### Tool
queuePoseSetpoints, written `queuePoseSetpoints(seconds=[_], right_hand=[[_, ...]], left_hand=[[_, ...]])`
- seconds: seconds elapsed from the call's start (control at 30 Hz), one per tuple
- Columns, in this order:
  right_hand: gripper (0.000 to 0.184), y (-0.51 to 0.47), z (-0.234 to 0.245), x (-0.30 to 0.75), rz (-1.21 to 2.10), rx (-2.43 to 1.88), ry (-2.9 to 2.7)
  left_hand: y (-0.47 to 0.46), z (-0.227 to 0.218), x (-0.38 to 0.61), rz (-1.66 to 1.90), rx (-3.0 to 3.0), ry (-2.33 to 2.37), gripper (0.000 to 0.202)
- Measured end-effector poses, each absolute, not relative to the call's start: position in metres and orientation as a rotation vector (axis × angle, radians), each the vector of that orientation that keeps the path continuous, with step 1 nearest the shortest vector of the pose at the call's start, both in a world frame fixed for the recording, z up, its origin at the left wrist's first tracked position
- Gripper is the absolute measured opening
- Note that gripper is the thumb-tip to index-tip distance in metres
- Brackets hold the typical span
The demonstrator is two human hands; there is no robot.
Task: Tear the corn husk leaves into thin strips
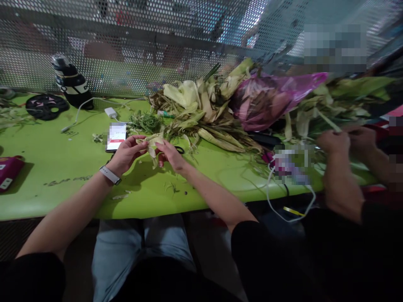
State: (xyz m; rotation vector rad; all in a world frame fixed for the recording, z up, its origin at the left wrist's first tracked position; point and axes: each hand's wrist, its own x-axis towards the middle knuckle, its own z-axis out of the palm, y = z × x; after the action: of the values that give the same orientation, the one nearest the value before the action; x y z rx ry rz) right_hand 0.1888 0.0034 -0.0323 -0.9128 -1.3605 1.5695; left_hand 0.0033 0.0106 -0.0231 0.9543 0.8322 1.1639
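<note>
Both hands meet above the green tabletop (88, 163), closed on a pale, crumpled corn husk (153, 150). My left hand (130, 152), with a watch (109, 175) on its wrist, pinches the husk from the left. On the other side, my right hand (171, 155) has its fingers on the same husk, and part of it dangles between the hands. A lit phone (116, 137) lies just behind my left hand. Black-handled scissors (179, 149), partly hidden, rest beyond my right hand. Thin green shreds (146, 122) are heaped behind both hands.
Dried corn husks (214, 113) and a pink plastic bag (261, 100) crowd the back. A bottle (72, 84), black mask (47, 106) and white cable (83, 105) sit back left; a maroon box (11, 173) is at left. At right, another person's hands (335, 142) hold a strip.
</note>
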Motion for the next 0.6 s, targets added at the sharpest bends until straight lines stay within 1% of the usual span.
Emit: queuePoseSetpoints(seconds=[0.1, 0.27, 0.43, 0.53, 0.6], right_hand=[[0.031, 0.002, -0.029, 0.188, 1.521, -0.924, -1.370], [0.037, 0.004, -0.029, 0.189, 1.608, -1.000, -1.370], [0.036, 0.011, -0.036, 0.191, 1.476, -0.964, -1.379], [0.039, 0.014, -0.039, 0.191, 1.436, -0.942, -1.393], [0.042, 0.014, -0.040, 0.191, 1.333, -0.951, -1.424]], left_hand=[[0.013, -0.025, 0.001, 1.174, 0.989, 0.857, 0.029], [0.016, -0.028, -0.003, 1.156, 1.017, 0.833, 0.030], [0.018, -0.028, -0.007, 1.137, 1.026, 0.810, 0.031], [0.020, -0.028, -0.008, 1.137, 1.040, 0.779, 0.030], [0.020, -0.028, -0.008, 1.133, 1.051, 0.769, 0.030]])
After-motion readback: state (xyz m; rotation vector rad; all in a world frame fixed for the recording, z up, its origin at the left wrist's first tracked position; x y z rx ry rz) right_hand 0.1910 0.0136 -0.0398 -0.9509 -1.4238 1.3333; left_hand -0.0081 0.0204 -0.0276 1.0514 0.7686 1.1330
